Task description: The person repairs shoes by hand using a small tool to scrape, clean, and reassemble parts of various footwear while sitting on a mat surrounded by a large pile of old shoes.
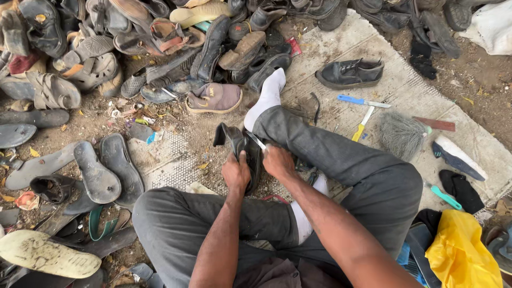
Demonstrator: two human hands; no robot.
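I sit on the ground with my legs in grey trousers and white socks. My left hand (236, 172) grips a black shoe (239, 143) held upright between my legs. My right hand (278, 161) holds a small metal blade (257, 141) pressed against the shoe's side. Both hands are close together over the shoe, just above my right shin.
A large heap of worn shoes and sandals (133, 48) fills the back left. Loose soles (98, 170) lie to the left. On the mat (341, 45) to the right lie a black shoe (350, 72), a blue-handled knife (362, 101), a yellow-handled knife (361, 125), a brush (401, 134) and a yellow bag (461, 250).
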